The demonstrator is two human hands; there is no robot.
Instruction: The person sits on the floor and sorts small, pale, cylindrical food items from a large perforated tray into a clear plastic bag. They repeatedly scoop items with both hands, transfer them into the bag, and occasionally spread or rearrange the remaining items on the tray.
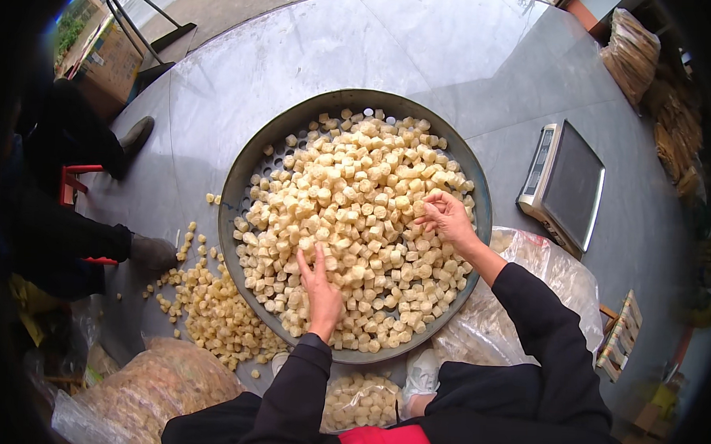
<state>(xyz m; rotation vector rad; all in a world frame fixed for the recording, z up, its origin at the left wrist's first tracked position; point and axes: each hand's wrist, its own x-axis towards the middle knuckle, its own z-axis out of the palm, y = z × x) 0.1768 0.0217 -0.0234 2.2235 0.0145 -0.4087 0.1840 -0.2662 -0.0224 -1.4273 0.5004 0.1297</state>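
A wide round metal sieve (232,186) with holes in its base holds a heap of short, chunky, pale yellow pieces (364,198); I cannot make out what they are. My left hand (321,298) rests on the near left part of the heap, its fingers apart and touching the pieces. Over the right side of the heap, my right hand (448,220) has thumb and fingers pinched together, with one pale yellow piece (420,209) at the tips. Below the sieve, between my feet, stands a clear bag of similar pieces (360,403).
Loose pieces (209,307) lie on the floor left of the sieve, near another person's shoe (153,253). Large filled plastic bags (158,388) flank me. A flat-topped scale (567,188) sits at the right. A cardboard box (113,61) stands far left, and a filled sack (630,55) far right.
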